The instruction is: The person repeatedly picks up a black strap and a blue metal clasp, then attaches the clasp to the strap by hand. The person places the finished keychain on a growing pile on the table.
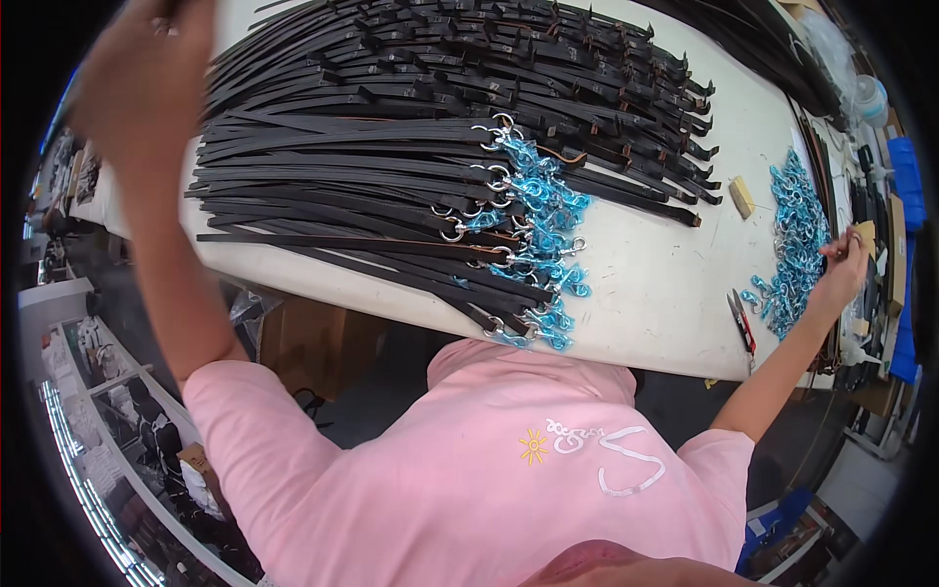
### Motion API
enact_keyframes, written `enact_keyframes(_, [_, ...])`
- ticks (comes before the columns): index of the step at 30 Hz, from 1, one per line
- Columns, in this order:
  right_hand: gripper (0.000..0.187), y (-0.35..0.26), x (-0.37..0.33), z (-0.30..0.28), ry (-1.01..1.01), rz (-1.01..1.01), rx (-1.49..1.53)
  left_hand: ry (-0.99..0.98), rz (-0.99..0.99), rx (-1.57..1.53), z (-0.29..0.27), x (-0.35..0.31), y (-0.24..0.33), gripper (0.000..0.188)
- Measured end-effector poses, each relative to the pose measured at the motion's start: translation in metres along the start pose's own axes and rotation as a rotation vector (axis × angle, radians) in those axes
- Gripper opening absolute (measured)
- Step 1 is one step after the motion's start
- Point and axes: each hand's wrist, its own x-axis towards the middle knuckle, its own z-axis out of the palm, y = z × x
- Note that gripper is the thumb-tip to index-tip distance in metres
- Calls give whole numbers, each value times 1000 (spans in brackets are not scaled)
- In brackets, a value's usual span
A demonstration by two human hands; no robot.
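My left hand [147, 83] is raised at the far left, past the left ends of the black straps [323, 161]; motion blurs it, and its fingers cannot be made out. My right hand [843, 279] is at the right end of the table, beside a heap of metal snap hooks in blue plastic wrap [797, 245]. Its fingers are closed on a small tan piece [865, 233], whose kind I cannot tell. The nearer straps lie side by side, with metal rings and blue-wrapped snap hooks [548, 201] at their right ends.
More black straps with upturned ends [587, 108] cover the far part of the white table [655, 293]. A yellowish block [740, 197] and red-handled snips [743, 328] lie toward the right. A cardboard box [318, 342] stands below the front edge; blue bins [905, 181] stand far right.
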Motion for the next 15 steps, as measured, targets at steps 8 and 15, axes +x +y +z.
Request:
enact_keyframes(8, [12,-70,-171,209,-919,-127,-235,-693,111,-861,100,-111,109,15])
enact_keyframes(15, [21,-72,-195,248,-985,-46,-142,-918,-91,-1131,106,-125,89,14])
